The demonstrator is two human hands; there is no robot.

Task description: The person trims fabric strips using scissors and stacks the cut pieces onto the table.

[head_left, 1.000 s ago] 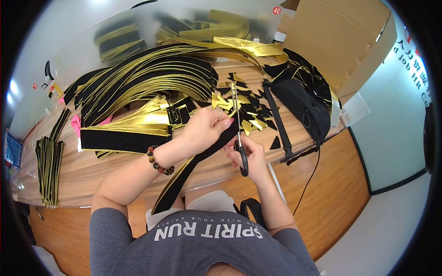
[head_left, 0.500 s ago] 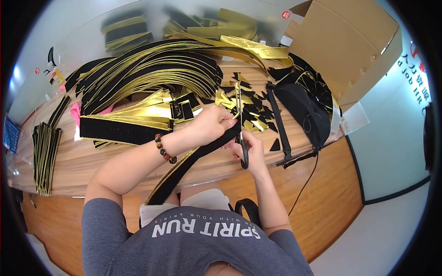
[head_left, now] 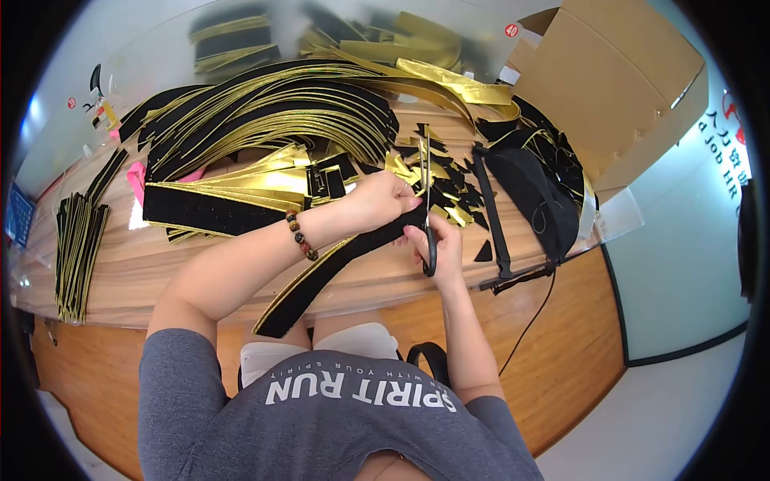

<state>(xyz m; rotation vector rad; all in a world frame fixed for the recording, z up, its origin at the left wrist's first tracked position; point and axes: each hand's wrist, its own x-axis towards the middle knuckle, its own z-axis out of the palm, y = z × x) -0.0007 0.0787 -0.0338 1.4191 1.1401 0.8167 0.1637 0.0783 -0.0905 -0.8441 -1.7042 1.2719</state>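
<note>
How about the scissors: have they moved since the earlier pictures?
Yes, slightly forward, away from the person. The black scissor handle sat lower in view than the loose black triangle; now they are about level.

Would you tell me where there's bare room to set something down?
The table shows bare wood front-left, bordered by the far-left strip bundle, the gold-black bundle and the left forearm; a smaller patch lies between the held strip and right hand. Scraps crowd beyond that hand; curved strips crowd the back.

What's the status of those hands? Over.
Left hand: pinching gold-edged black fabric strip. Right hand: holding black-handled metal scissors at strip's end. Black and gold fabric scraps close by.
</note>
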